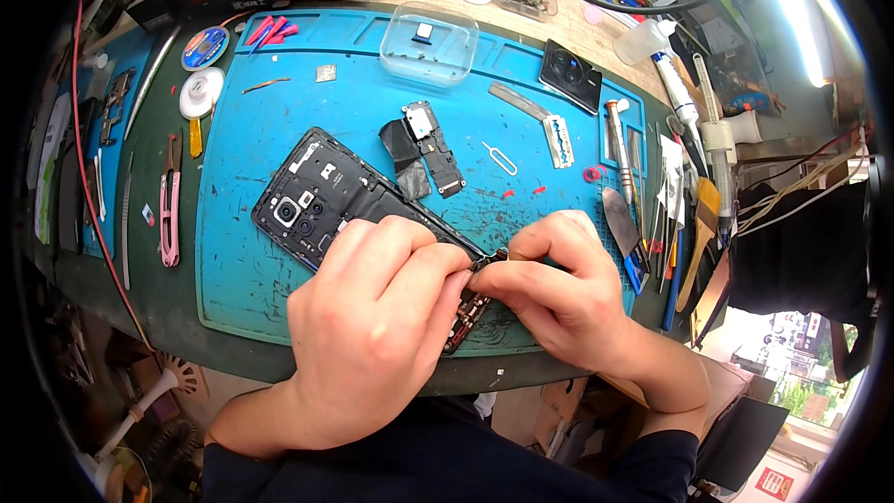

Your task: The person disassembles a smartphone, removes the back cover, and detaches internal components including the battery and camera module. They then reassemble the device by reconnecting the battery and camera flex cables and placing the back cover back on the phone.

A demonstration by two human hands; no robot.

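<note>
Working at the near end of the opened phone (pixel 350 190) on the blue mat (pixel 244 275), left hand (pixel 377 312) and right hand (pixel 570 287) both have fingertips pinched together, can't tell on what, so light, even pressure with the phone braced flat looks best.

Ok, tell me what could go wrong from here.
The left hand and right hand meet over one end of the opened phone; too much force there might damage it.
The razor blade lies bare beyond the right hand; a careless reach could cut.
The tub seems open, so a knock might scatter the bits inside.
</note>
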